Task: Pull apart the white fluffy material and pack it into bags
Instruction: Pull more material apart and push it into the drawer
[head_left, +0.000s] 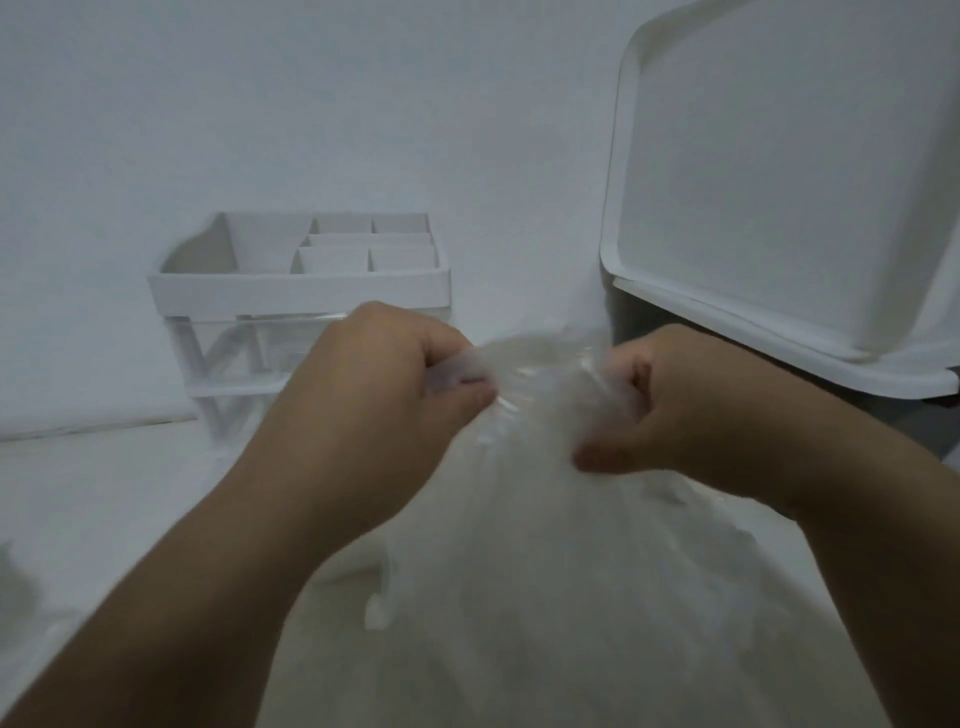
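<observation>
Item: clear bag of white fluffy material, centre and lower frame. Its neck is being gripped by the left hand and the right hand, fingers curled on the film. It is being judged light, soft and slippery, best held at the neck.

I see everything in dim, flat, bluish-grey light with barely any shadow, my left hand and right hand smeared soft by motion, faint glare glinting on the clear bag, and the white bin bowed by the wide lens.
</observation>
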